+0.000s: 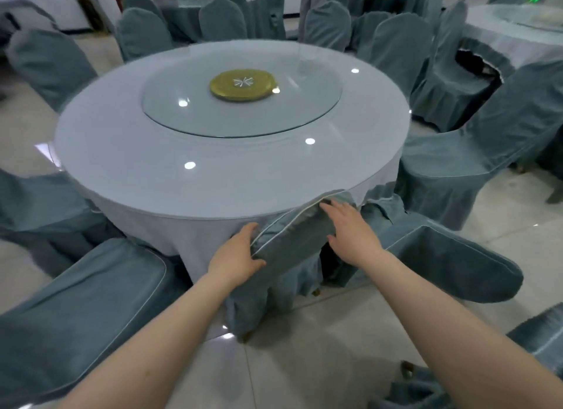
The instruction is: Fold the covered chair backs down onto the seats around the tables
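Observation:
A chair in a blue-grey cover stands right in front of me against the round table, its back tipped forward and down toward the table edge. My left hand grips the left edge of that chair back along its white piping. My right hand lies flat on the top of the same back, fingers spread. Another covered chair back lies folded low at my left, and a third lies folded at my right.
The table carries a glass turntable with a gold disc. Upright covered chairs ring the far side, and one stands at the right. More tables stand behind. Pale tiled floor lies under me.

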The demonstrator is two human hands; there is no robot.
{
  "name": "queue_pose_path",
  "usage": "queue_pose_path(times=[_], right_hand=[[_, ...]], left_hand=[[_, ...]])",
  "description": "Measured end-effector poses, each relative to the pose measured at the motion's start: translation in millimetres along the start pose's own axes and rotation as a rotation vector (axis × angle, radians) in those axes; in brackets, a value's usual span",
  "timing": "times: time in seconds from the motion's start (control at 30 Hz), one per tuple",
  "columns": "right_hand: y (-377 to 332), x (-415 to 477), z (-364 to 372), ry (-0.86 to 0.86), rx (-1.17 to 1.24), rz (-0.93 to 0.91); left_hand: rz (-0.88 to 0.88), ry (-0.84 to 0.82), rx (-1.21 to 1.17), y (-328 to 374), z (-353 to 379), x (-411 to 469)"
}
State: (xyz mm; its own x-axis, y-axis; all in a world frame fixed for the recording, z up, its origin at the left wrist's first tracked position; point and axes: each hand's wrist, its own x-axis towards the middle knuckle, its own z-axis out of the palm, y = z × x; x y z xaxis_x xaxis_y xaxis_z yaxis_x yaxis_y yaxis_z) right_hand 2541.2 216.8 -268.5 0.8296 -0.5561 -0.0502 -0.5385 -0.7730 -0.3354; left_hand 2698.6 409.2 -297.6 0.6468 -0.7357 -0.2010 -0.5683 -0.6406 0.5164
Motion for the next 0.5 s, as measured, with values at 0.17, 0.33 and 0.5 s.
queue_pose_path(times=[0.17,0.33,0.5], right_hand=[[14,9,9,0.052,0.090,-0.020],[15,16,9,0.089,0.040,-0.038],[10,14,12,0.018,-0.011,-0.080]], left_hand=[[-0.074,0.043,0.167,-1,13,13],[-0.074,0.102,0.191,-6,11,8],[-0.023,0.079,0.255,-11,9,-17]])
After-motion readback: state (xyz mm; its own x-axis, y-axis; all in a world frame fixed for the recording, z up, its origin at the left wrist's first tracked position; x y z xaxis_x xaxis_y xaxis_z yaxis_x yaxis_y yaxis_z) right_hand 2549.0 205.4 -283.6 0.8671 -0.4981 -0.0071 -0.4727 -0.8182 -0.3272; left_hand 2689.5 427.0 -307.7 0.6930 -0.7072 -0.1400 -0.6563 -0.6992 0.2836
